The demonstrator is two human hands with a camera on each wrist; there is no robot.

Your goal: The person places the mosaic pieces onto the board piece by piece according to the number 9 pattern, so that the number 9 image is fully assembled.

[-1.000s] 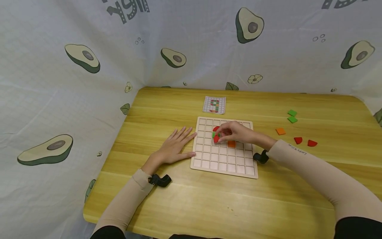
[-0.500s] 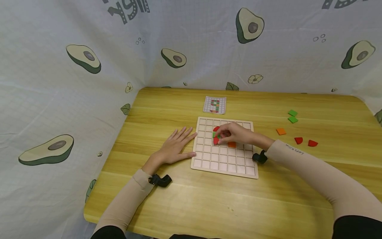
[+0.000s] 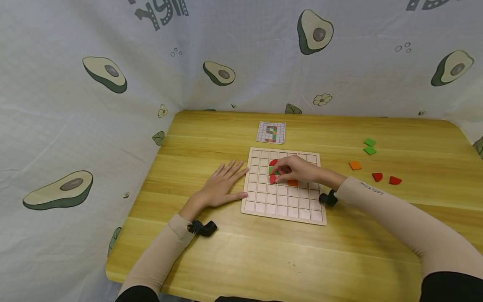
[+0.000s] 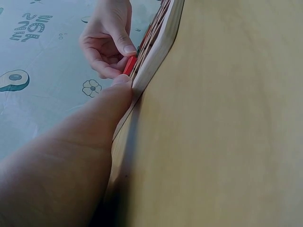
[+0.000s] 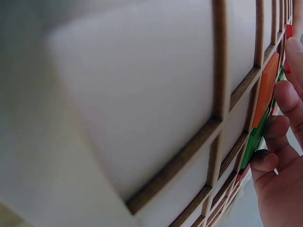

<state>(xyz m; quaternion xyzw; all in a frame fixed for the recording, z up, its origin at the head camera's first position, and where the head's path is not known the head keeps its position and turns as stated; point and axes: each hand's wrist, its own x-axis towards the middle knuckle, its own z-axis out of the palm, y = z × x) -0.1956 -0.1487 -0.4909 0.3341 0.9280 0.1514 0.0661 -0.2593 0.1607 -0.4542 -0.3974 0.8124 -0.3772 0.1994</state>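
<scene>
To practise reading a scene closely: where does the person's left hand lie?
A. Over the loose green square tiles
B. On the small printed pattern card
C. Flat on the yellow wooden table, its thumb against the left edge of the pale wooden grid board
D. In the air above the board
C: the left hand lies flat on the yellow wooden table, and its thumb touches the left edge of the pale wooden grid board.

Likely recording booth, avocado-print cloth (image 3: 113,105), wooden table (image 3: 377,235)
</scene>
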